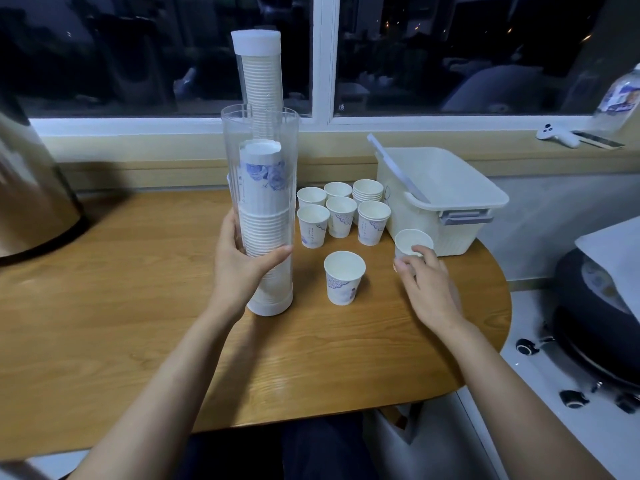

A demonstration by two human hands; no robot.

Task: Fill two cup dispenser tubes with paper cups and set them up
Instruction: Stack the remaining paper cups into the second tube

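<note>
1. The left hand [242, 268] wraps the clear tube [259, 161] low down, with the thumb across its front.
2. The tube stands upright on the wooden table [138, 306], open mouth up.
3. The stacked cups [265, 220] inside reach past halfway, seemingly bottoms-up.
4. The right hand [427, 285] pinches a single cup [414, 241] beside the white basket [450, 209].
5. Behind stands a capped tube [258, 74], packed full of cups.

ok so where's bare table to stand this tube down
Bare wood lies left of the tube that the left hand grips, up to the steel pot, and on the table nearest you. Crowded: loose cups fill the gap between tube and basket, where the right hand holds a cup.
</note>
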